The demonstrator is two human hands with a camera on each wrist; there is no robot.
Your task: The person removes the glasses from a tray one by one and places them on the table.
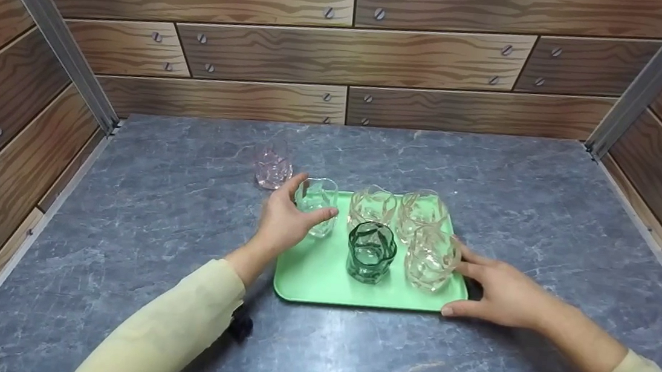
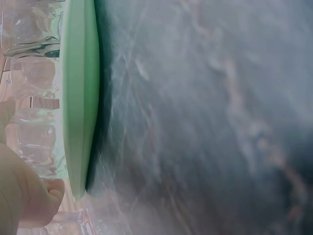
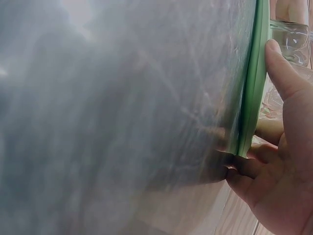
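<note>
A green tray point(image 1: 322, 282) holds a dark green glass point(image 1: 371, 254) and several clear glasses, one of them point(image 1: 430, 259) at the front right. At the tray's back left corner, my left hand point(image 1: 288, 218) grips a clear glass point(image 1: 320, 200), thumb on its near side and fingers around its far left side. My right hand point(image 1: 500, 290) holds the tray's right edge; in the right wrist view the thumb point(image 3: 281, 68) lies along the rim of the tray point(image 3: 254, 78) and the other fingers curl at its edge and underside.
A pink glass point(image 1: 274, 167) stands on the grey marbled table point(image 1: 184, 196), behind and left of the tray. Wood-patterned walls point(image 1: 271, 52) enclose the back and both sides, with metal posts at the corners.
</note>
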